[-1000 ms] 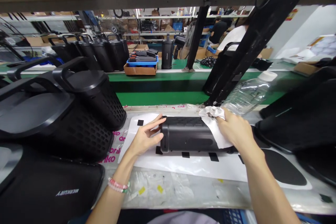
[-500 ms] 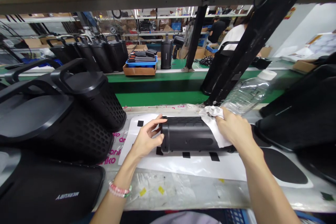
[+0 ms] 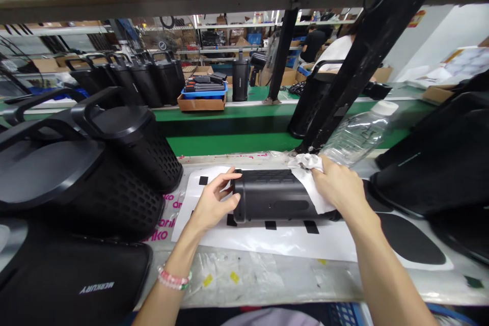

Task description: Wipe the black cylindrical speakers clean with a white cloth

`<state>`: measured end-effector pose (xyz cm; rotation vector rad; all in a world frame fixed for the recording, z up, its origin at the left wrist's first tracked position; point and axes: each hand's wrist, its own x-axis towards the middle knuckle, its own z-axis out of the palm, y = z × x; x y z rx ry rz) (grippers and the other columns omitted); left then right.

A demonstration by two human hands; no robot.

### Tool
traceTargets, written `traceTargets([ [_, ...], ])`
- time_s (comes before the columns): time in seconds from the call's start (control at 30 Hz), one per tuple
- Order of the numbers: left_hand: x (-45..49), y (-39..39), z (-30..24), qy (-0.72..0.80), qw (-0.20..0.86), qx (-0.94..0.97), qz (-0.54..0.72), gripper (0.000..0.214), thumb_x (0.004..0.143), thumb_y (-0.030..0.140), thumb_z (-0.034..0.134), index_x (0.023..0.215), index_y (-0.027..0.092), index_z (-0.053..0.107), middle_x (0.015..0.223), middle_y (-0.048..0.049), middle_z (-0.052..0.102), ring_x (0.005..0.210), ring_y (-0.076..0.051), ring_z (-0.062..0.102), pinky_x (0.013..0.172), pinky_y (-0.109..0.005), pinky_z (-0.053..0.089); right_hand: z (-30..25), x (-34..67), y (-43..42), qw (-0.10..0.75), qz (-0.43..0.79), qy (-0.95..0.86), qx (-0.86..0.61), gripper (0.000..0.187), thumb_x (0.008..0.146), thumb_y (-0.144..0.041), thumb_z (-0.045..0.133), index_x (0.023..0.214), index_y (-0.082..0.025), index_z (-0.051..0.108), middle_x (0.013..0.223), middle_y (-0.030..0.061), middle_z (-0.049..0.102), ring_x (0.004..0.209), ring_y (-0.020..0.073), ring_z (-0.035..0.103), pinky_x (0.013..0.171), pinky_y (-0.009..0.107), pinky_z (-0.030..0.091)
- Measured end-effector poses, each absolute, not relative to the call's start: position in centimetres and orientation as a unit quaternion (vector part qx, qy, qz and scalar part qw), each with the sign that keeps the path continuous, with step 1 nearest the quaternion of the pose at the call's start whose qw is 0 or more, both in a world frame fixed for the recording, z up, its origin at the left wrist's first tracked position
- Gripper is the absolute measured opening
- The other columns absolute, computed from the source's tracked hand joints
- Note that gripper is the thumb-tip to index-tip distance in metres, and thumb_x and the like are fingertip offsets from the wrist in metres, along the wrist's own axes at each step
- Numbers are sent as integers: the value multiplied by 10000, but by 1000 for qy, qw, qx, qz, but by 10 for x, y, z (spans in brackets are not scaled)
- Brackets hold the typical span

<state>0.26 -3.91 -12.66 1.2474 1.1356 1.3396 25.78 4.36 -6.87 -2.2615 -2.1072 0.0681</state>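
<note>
A black portable speaker lies on its side on a white sheet with black patches. My left hand grips its left end, the thumb on the near side and the fingers over the top. My right hand is closed on a crumpled white cloth, which drapes over the speaker's right end. Hand and cloth hide most of that end.
Several upright black speakers with handles crowd the left, near a lying one marked MERKURY. Behind my right hand is a clear plastic bottle beside a slanted black post. More dark speakers stand at right. Beyond runs a green bench.
The view has shifted very slightly. Both hands keep their places on the speaker and the cloth, with no other clear movement.
</note>
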Motion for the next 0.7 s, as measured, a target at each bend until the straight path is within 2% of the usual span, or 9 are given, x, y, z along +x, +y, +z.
traceTargets([
  [0.2, 3, -40, -125, 460, 475, 515, 545, 399, 707, 266, 724, 1092, 182, 663, 1528, -219, 367, 1377, -376, 406, 1066, -491, 395, -68, 258, 42, 21, 16, -682, -731, 408, 890, -277, 299, 1142, -151, 594, 983, 187, 686, 917, 372, 646, 717, 397, 429],
  [0.37, -1, -39, -131, 447, 474, 525, 547, 406, 720, 253, 721, 1121, 206, 672, 1533, -186, 375, 1379, -371, 405, 1073, -483, 395, -67, 257, 41, 18, 15, -681, -732, 407, 887, -279, 304, 1145, -155, 592, 989, 186, 687, 911, 361, 649, 719, 393, 431],
  [0.53, -9, -38, -144, 420, 465, 551, 551, 427, 786, 327, 661, 1206, 248, 658, 1516, -119, 427, 1421, -309, 349, 1106, -432, 376, -69, 259, 46, 40, 35, -681, -730, 430, 876, -283, 315, 1157, -128, 600, 999, 211, 683, 929, 379, 639, 750, 421, 439],
  [0.7, 2, -38, -152, 440, 414, 572, 555, 436, 867, 359, 632, 1288, 272, 561, 1575, -103, 327, 1443, -231, 318, 1150, -390, 311, -70, 260, 54, 74, 61, -688, -720, 425, 858, -281, 342, 1134, -109, 616, 1026, 235, 676, 961, 403, 628, 785, 462, 441],
])
